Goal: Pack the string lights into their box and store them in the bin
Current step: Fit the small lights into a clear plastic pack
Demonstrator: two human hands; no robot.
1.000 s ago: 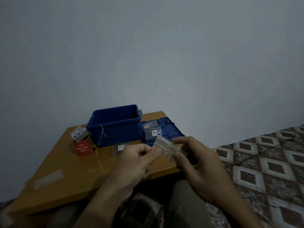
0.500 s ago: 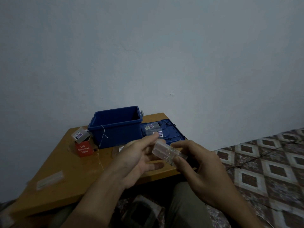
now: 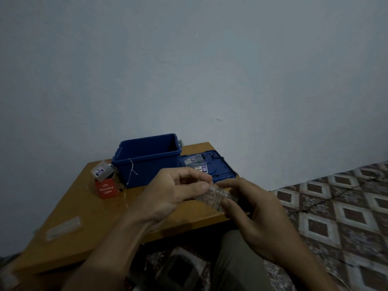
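Gripping the clear case of lights (image 3: 218, 196) between left hand (image 3: 174, 192) and right hand (image 3: 258, 217), long axis running left to right over the near edge of the surface (image 3: 94, 217), open bin (image 3: 147, 162) beyond, nearer the left.

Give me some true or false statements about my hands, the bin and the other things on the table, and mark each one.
1. The left hand and the right hand both hold the clear bundle of string lights. True.
2. The blue bin has its lid on. False: the bin is open, and the lid lies flat on the table to its right.
3. The red box stands on the table to the left of the bin. True.
4. The small packets lie inside the bin. False: they lie on the lid.
5. A thin wire hangs down the bin's front wall. True.
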